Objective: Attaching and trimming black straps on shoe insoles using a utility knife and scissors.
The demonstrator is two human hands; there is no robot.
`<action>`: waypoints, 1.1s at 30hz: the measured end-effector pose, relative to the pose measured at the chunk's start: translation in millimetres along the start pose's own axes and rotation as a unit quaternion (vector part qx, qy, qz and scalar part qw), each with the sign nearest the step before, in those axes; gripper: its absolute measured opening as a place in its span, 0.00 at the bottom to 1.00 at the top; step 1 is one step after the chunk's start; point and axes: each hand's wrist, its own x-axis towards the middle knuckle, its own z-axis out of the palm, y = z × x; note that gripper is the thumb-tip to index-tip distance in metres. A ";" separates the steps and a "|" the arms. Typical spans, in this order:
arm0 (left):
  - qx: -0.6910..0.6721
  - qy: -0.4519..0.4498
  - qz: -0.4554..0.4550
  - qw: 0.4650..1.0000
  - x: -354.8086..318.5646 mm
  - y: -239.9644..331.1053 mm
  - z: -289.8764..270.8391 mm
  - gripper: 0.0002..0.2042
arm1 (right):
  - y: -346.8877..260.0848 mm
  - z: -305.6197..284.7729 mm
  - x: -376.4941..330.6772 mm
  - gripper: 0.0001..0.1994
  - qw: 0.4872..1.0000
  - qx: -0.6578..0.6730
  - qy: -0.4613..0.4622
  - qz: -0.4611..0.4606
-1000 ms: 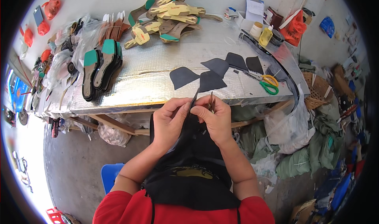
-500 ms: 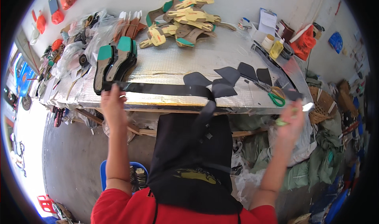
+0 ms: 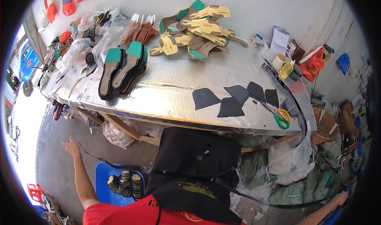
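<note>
My arms are spread wide and low. My left hand (image 3: 71, 147) is out at the lower left over the concrete floor, and a thin black strip (image 3: 97, 158) runs from it back to my lap. At the lower right edge my right hand (image 3: 341, 197) holds the strip's other end (image 3: 278, 201). A black cloth (image 3: 198, 157) covers my lap in front of the silver foil-covered table (image 3: 166, 92). Three or so black cut pieces (image 3: 230, 100) lie near the table's front edge, beside scissors with green and yellow handles (image 3: 282, 118).
Black soles with green heels (image 3: 123, 70) are stacked at the table's left, with tan insoles (image 3: 198, 30) piled at the back. A yellow bottle (image 3: 286, 69) stands at the right. A blue tray (image 3: 119, 181) of small stacked pieces sits below my left arm. Green sacks (image 3: 317, 177) lie at the right.
My hands were together working the black strip, then pulled apart at table height. Now they have dropped lower and spread much wider, and the strip is drawn out long across my lap.
</note>
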 end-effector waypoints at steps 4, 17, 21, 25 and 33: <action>-0.361 -0.146 0.306 0.869 -101.5 141.2 -74.1 0.17 | -65.0 14.2 -162.6 0.20 0.862 0.369 -0.346 0.032; -0.463 -0.282 0.316 0.779 -197.5 603.4 -31.2 0.23 | -161.2 4.5 -593.6 0.09 0.527 0.043 -0.832 0.171; -0.340 -0.250 0.231 0.876 -194.0 670.3 15.1 0.26 | -171.9 0.8 -609.4 0.12 0.524 0.067 -0.815 0.240; -0.366 -0.366 0.220 0.827 -179.8 685.8 19.8 0.23 | -175.8 7.7 -617.7 0.11 0.538 0.092 -0.788 0.286; -0.483 0.159 0.450 0.734 -126.4 680.6 -123.1 0.08 | -184.7 14.7 -643.4 0.08 0.596 0.104 -0.743 0.285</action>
